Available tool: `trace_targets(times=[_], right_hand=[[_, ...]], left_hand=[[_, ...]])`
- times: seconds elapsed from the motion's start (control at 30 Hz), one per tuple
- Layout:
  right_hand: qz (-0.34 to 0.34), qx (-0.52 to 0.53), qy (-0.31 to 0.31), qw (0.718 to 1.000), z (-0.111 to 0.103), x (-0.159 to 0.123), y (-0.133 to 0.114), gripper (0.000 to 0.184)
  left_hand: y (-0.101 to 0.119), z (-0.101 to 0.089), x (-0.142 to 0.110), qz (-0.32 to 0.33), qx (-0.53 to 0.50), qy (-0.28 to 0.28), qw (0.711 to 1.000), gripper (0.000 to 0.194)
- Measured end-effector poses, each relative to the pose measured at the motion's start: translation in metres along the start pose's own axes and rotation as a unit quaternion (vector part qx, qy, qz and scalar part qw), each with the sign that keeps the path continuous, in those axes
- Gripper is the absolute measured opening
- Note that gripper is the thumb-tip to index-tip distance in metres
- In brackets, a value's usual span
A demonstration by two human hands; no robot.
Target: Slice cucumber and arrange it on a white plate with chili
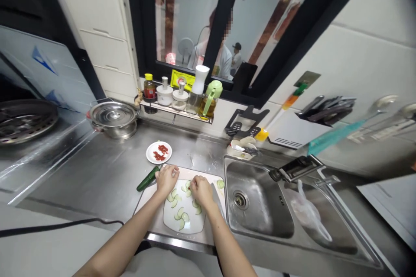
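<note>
Resting on a pale cutting board (156,221), a white squarish plate (170,218) is set with pale green slices (181,217) grouped in pinwheel-like clusters, and its upper right part is overhung by the right hand (201,189), whose fingers are bent down and bunched over one cluster, though whether anything is pinched cannot be told. At the upper left of the plate the left hand (166,179) is held with its fingers loosely curled, their grip, if any, being unclear. Beyond it, red pieces (159,156) are gathered on a small round plate (150,154), and a dark green cucumber (147,179) is seen just beside the left hand.
</note>
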State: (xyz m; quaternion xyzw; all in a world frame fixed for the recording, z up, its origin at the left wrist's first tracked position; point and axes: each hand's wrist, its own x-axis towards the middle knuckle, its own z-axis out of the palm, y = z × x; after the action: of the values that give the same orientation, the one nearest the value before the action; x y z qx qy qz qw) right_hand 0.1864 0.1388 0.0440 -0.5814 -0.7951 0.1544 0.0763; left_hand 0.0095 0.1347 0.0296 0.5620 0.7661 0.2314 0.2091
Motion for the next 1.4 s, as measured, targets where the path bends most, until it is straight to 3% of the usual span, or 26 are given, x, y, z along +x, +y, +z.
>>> trace_targets(times=[0.3,0.43,0.77,1.13,1.23,1.4], right_hand=[[0.012,0.137,0.040,0.990,-0.004,-0.020,0.009,0.023],[0.029,0.169,0.044,0.984,-0.003,-0.027,0.012,0.026],[0.049,0.189,0.039,0.980,-0.004,-0.038,0.019,0.027],[0.061,0.179,0.039,0.981,-0.002,-0.042,0.023,0.026],[0.059,0.185,0.038,0.980,-0.002,-0.041,0.022,0.026],[0.059,0.189,0.029,0.980,-0.004,-0.039,0.017,0.027]], left_hand=[[-0.070,-0.048,0.047,-0.068,0.051,0.051,0.995,0.024],[-0.085,-0.058,0.072,-0.081,0.088,0.041,0.992,0.028],[-0.085,-0.049,0.104,-0.043,0.149,-0.022,0.988,0.028],[-0.084,-0.046,0.111,-0.031,0.143,-0.019,0.989,0.025],[-0.081,-0.047,0.108,-0.059,0.082,0.004,0.995,0.022],[-0.068,-0.043,0.099,-0.065,-0.184,0.018,0.981,0.026]])
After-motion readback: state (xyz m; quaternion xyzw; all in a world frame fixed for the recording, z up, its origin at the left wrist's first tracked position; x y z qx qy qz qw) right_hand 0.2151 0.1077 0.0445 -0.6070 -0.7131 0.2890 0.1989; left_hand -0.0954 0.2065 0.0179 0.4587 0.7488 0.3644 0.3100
